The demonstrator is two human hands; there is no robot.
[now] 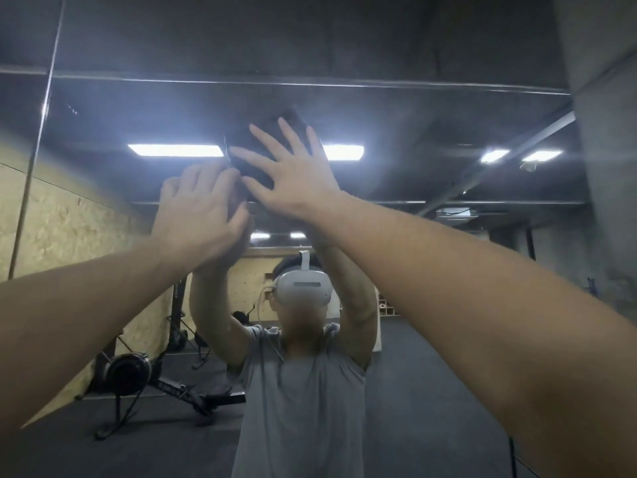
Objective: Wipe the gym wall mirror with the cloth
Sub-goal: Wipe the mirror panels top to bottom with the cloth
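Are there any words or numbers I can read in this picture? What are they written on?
None can be read for sure.
Rowing machine reflected in the mirror: pale lettering on its rail, mirrored and too blurred to read.
Headset, grey shirt, dark cloth under the right hand: no writing visible.

Dim, bluish light is filling the room; rectangular white ceiling panels [175,150] are glaring and flaring in the large wall mirror [448,139]. Motion blur is softening both raised hands, and wide-angle distortion is bending lines near the edges.
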